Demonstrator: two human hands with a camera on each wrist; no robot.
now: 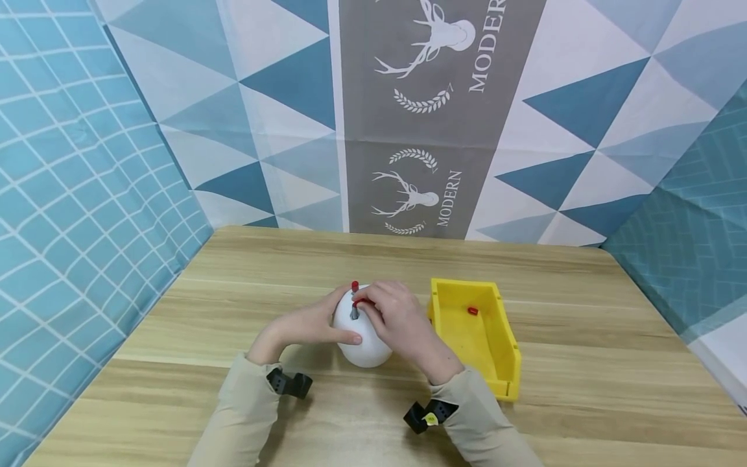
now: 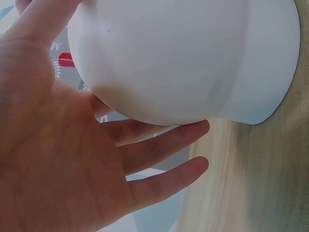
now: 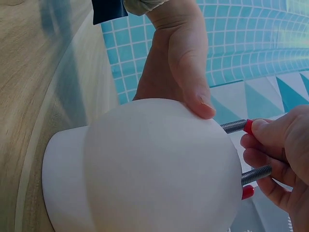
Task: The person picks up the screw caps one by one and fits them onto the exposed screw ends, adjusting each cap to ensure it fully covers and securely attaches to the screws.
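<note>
Your right hand (image 1: pixel 399 319) is pinching the red cap (image 3: pixel 248 126) at a threaded rod's (image 3: pixel 234 126) tip while your left hand (image 1: pixel 315 323) is gripping the white dome (image 1: pixel 366 355) on the table (image 1: pixel 589 363), so you're risking the cap slipping if you're pushing crookedly.

White domed body (image 3: pixel 164 159): plastic in look, smooth, soft satin finish. Threaded rods (image 3: pixel 257 175): grey metal, ridged along the shaft, dull sheen. Red caps (image 2: pixel 66 60): plastic or rubber, which of the two not discernible; smooth, glossy. Bin (image 1: pixel 509 337): yellow moulded plastic, smooth, low sheen. Tabletop (image 1: pixel 583 363): wood-grain surface, pale, smooth, faintly reflective. Backdrop (image 1: pixel 403 136): printed sheeting, apparently cloth, matt, lightly creased. Sleeves (image 1: pixel 242 405): beige woven cloth, matt, wrinkled.
</note>
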